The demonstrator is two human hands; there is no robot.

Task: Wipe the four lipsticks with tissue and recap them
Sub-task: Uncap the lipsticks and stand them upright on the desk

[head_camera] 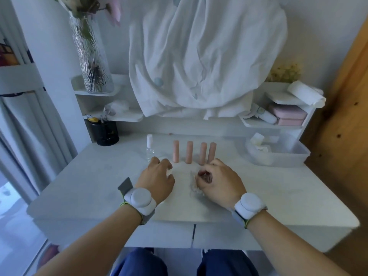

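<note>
Lipsticks (192, 152) upright, capped; right hand (219, 181) fingers curled, apparently pinching tissue (194, 188); left hand (157, 176) fingers spread on table (79, 186).

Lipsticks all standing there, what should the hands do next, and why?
Probably lift the tissue under both hands, then reach for one lipstick. All four stand upright in a row just beyond the fingers, none held yet, and the right hand already pinches the tissue.
</note>
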